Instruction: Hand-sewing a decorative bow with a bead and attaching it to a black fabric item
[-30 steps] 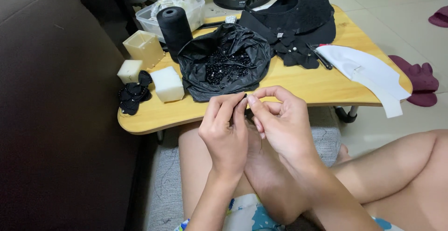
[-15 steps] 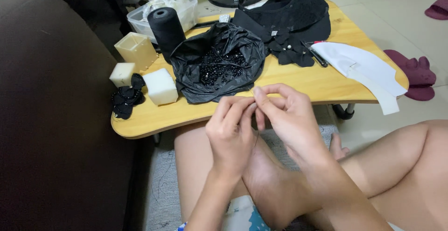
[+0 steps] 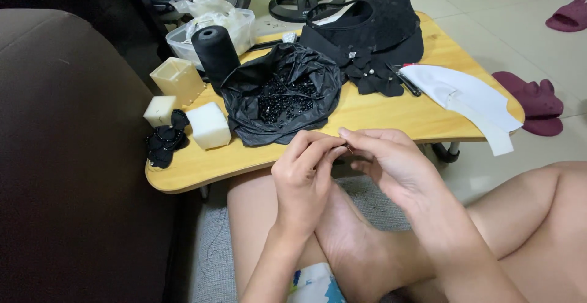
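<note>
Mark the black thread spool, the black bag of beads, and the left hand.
black thread spool [image 3: 215, 55], head view, on its side wall.
black bag of beads [image 3: 244, 89], head view, on its crumpled left rim.
left hand [image 3: 304, 177], head view, on its back.

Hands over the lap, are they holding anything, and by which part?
The fingertips of the left hand and right hand pinch together on something tiny at their meeting point; it is too small to tell what it is.

Hands joined, fingertips pinched together.
Left hand [image 3: 304, 177] curled, thumb to forefinger; right hand [image 3: 391, 162] palm-up, fingertips meeting the left's above crossed legs.
</note>
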